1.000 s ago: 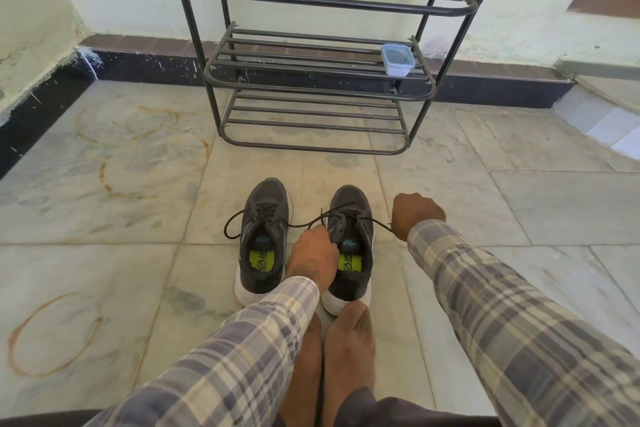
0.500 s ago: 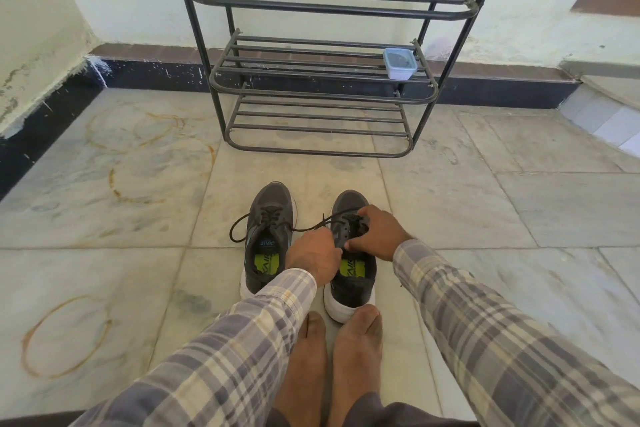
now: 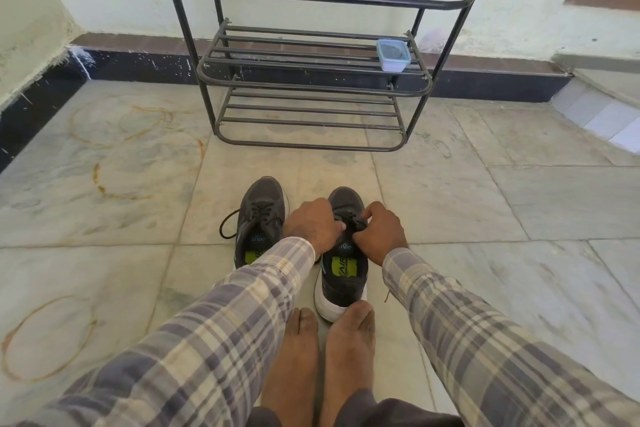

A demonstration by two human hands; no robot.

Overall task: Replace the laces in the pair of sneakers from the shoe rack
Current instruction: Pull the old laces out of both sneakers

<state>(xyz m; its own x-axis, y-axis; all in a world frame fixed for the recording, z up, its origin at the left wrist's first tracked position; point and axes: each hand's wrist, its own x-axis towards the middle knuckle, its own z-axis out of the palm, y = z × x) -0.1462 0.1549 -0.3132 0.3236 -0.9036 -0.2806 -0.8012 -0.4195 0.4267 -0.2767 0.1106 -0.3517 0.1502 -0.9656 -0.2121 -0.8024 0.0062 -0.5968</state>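
Several large marble floor tiles (image 3: 485, 204) stretch open to both sides, edged by black skirting at the walls. Against the far wall stands a three-shelf metal shoe rack (image 3: 313, 89). Well short of its bottom rail, toes pointing at it, sit the left sneaker (image 3: 261, 218) and right sneaker (image 3: 344, 274), just beside each other. Bare feet (image 3: 349, 340) touch the right sneaker's heel. Over its tongue, the left hand (image 3: 313, 224) and right hand (image 3: 381, 232) curl their fingers, pinching the black lace (image 3: 353, 220). A small plastic box (image 3: 393, 55) sits at the middle shelf's right edge. A loose lace loop (image 3: 225, 229) trails left of the left sneaker.
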